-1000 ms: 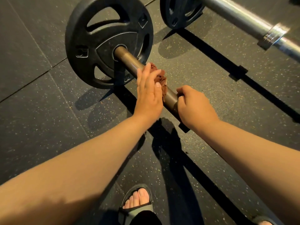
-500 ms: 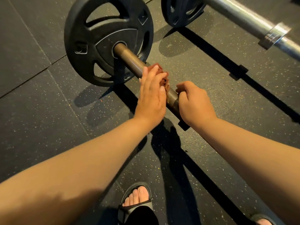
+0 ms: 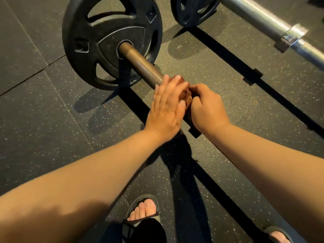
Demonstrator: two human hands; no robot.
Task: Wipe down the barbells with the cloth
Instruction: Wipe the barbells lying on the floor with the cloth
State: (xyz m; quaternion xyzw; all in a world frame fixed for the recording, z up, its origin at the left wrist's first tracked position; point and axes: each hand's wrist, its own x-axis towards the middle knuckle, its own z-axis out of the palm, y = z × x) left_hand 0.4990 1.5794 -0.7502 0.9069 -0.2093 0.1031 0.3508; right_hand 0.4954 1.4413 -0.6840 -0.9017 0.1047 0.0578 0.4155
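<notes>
A tarnished brown metal barbell [image 3: 140, 65] runs diagonally from the upper left of the frame down to the centre, lying low over a dark speckled rubber floor [image 3: 43, 111]. A black round weight plate with cut-out grips [image 3: 112, 41] sits on the bar in the upper left, standing on its edge. At the centre of the frame a crumpled reddish-brown cloth [image 3: 186, 96] lies on the bar, mostly covered, with only a small patch showing between the two hands. The left hand [image 3: 166, 109] lies flat over the cloth, fingers straight and close together, pressing it against the bar. The right hand [image 3: 208, 109] is just beside it, touching the cloth's edge, its fingers curled down and clenched round the bar; the part of the bar under both hands is hidden. In the upper right a shiny silver steel barbell [image 3: 263, 21] slants across the corner, well apart from the first, with a second black plate [image 3: 192, 9] on it at the top edge. At the bottom centre a foot in a dark open-toed sandal [image 3: 143, 213] stands on the floor, and another sandalled foot [image 3: 278, 234] shows at the bottom right
</notes>
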